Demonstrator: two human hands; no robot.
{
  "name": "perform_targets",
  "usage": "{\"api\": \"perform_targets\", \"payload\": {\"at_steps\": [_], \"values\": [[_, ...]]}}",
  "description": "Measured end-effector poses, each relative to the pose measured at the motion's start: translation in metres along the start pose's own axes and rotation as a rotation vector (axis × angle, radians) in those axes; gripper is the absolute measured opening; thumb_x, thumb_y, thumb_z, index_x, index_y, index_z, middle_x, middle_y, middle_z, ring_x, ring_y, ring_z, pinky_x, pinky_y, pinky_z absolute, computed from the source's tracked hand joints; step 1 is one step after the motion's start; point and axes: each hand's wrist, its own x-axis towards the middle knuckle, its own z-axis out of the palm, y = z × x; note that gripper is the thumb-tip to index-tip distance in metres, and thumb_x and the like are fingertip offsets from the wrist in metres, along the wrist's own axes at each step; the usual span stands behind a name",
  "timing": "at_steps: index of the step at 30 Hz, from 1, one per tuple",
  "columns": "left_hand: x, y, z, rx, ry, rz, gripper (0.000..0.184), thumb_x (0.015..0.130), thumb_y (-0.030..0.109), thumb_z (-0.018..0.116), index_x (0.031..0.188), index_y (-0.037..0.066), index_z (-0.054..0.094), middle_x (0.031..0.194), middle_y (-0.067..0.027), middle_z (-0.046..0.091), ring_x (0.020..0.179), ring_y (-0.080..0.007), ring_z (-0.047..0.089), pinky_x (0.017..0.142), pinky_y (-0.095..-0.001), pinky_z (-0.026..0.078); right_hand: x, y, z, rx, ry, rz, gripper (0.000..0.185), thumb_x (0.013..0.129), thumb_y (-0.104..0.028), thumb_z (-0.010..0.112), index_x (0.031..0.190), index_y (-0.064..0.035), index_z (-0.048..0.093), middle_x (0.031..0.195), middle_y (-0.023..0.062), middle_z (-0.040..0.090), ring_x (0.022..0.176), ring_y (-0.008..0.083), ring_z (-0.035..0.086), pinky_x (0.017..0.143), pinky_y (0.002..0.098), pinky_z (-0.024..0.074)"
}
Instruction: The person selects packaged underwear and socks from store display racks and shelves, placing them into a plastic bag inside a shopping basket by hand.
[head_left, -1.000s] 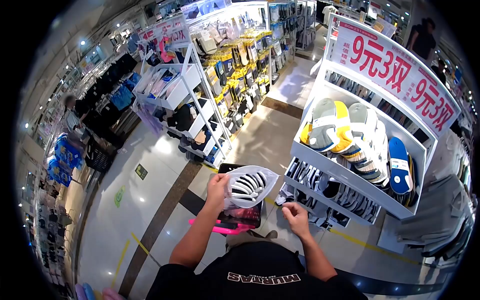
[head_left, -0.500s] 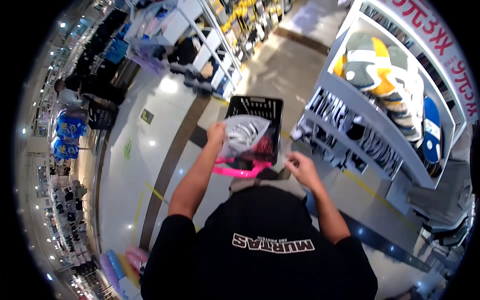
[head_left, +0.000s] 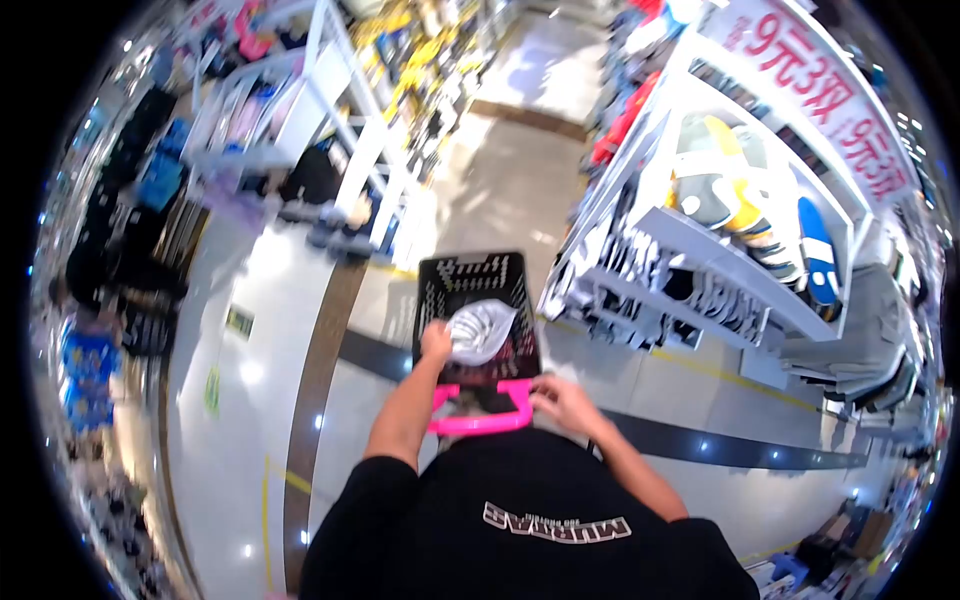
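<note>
My left hand (head_left: 436,341) is closed on the edge of a clear plastic packet (head_left: 482,332) with grey-and-white striped contents. The packet hangs over the inside of a black shopping basket (head_left: 428,290), which has openwork sides. Something dark red lies low in the basket, partly covered by the packet. At the near end of the basket is its bright pink handle (head_left: 478,424). My right hand (head_left: 566,404) has its fingers curled at the right side of that handle; the fingertips are partly hidden.
On the right stands a white display rack (head_left: 640,270) with insoles (head_left: 818,250) and hanging goods, below a red-lettered sign (head_left: 800,70). Another white rack (head_left: 345,140) stands front left. A tiled aisle (head_left: 515,170) runs ahead between shelves. Blue packages (head_left: 88,370) are at far left.
My left hand has lowered the packet further into the basket. My right hand has come from beside the basket to its pink handle. The view has shifted, with the right-hand sign now more visible.
</note>
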Motion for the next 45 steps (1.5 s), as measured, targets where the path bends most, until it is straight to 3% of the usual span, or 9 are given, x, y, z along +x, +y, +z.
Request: {"api": "perform_targets", "payload": {"at_steps": [1, 5, 9, 17, 22, 28, 38, 42, 45], "values": [[0.009, -0.02, 0.01, 0.075, -0.086, 0.024, 0.019, 0.085, 0.02, 0.065, 0.098, 0.006, 0.066, 0.099, -0.0186, 0.068, 0.096, -0.038, 0.064, 0.084, -0.0478, 0.051, -0.002, -0.02, 0.001, 0.075, -0.011, 0.073, 0.033, 0.088, -0.029, 0.069, 0.112, -0.007, 0.064, 0.094, 0.0151, 0.069, 0.086, 0.027, 0.067, 0.077, 0.0383, 0.053], [0.005, -0.05, 0.022, 0.076, -0.204, 0.048, 0.016, 0.085, 0.019, 0.061, 0.088, 0.004, 0.067, 0.095, -0.0221, 0.068, 0.094, -0.0408, 0.064, 0.085, -0.0497, 0.05, -0.009, -0.06, 0.022, -0.071, -0.059, -0.025, 0.039, 0.088, -0.035, 0.068, 0.115, -0.0059, 0.064, 0.103, 0.0155, 0.068, 0.095, 0.0308, 0.066, 0.083, 0.0397, 0.0524], [0.005, -0.07, 0.044, 0.231, -0.321, 0.052, 0.016, 0.084, 0.019, 0.062, 0.088, 0.006, 0.07, 0.097, -0.0219, 0.069, 0.096, -0.04, 0.066, 0.087, -0.0484, 0.052, -0.005, -0.074, 0.054, -0.207, -0.123, -0.205, 0.043, 0.086, -0.039, 0.072, 0.113, -0.0072, 0.065, 0.105, 0.0132, 0.068, 0.093, 0.0299, 0.066, 0.082, 0.0398, 0.0514], [0.012, -0.068, 0.032, 0.366, -0.549, -0.113, 0.028, 0.085, 0.016, 0.061, 0.109, 0.003, 0.067, 0.121, -0.0235, 0.063, 0.113, -0.0375, 0.061, 0.097, -0.0453, 0.049, 0.017, -0.064, 0.108, -0.326, -0.289, -0.033, 0.041, 0.089, -0.04, 0.067, 0.116, -0.0089, 0.064, 0.095, 0.0144, 0.066, 0.092, 0.0334, 0.065, 0.079, 0.0436, 0.0513], [0.022, -0.098, 0.036, 0.271, -0.676, 0.036, 0.028, 0.086, 0.023, 0.06, 0.105, 0.005, 0.07, 0.113, -0.0231, 0.066, 0.109, -0.0369, 0.063, 0.095, -0.0442, 0.05, 0.029, -0.085, 0.112, -0.366, -0.367, -0.035, 0.044, 0.091, -0.046, 0.063, 0.116, -0.0094, 0.065, 0.095, 0.0134, 0.063, 0.094, 0.0327, 0.063, 0.082, 0.0441, 0.0495], [0.018, -0.078, -0.012, -0.104, -0.644, 0.268, 0.027, 0.086, 0.026, 0.068, 0.093, 0.0, 0.071, 0.085, -0.0158, 0.072, 0.077, -0.0235, 0.07, 0.074, -0.036, 0.055, 0.04, -0.095, 0.104, -0.427, -0.283, -0.087, 0.049, 0.092, -0.054, 0.056, 0.11, -0.0097, 0.067, 0.095, 0.0125, 0.061, 0.095, 0.0327, 0.061, 0.083, 0.0434, 0.0486], [0.004, 0.038, -0.192, -0.539, -0.908, 0.266, 0.036, 0.091, 0.031, 0.069, 0.108, -0.001, 0.065, 0.09, -0.0079, 0.067, 0.08, -0.013, 0.061, 0.072, -0.0289, 0.05, 0.136, -0.09, 0.102, -0.575, 0.215, -0.109, 0.042, 0.092, -0.046, 0.055, 0.075, -0.0089, 0.064, 0.076, 0.0125, 0.064, 0.072, 0.0334, 0.063, 0.059, 0.0474, 0.0471], [-0.013, 0.074, -0.231, -0.235, -0.523, 0.691, 0.048, 0.083, 0.038, 0.074, 0.113, 0.003, 0.062, 0.105, -0.0151, 0.062, 0.098, -0.029, 0.06, 0.083, -0.0412, 0.048, 0.175, -0.102, 0.086, -0.571, 0.317, -0.126, 0.041, 0.093, -0.044, 0.054, 0.078, -0.0088, 0.067, 0.074, 0.0136, 0.066, 0.07, 0.0348, 0.064, 0.059, 0.0485, 0.0471], [0.002, 0.092, -0.217, 0.065, -0.239, 0.77, 0.043, 0.078, 0.032, 0.076, 0.106, 0.004, 0.06, 0.1, -0.0145, 0.06, 0.096, -0.0342, 0.059, 0.083, -0.0451, 0.046, 0.204, -0.121, 0.079, -0.557, 0.342, -0.079, 0.045, 0.093, -0.047, 0.05, 0.079, -0.0087, 0.067, 0.076, 0.015, 0.068, 0.071, 0.0358, 0.066, 0.06, 0.049, 0.048]]}}
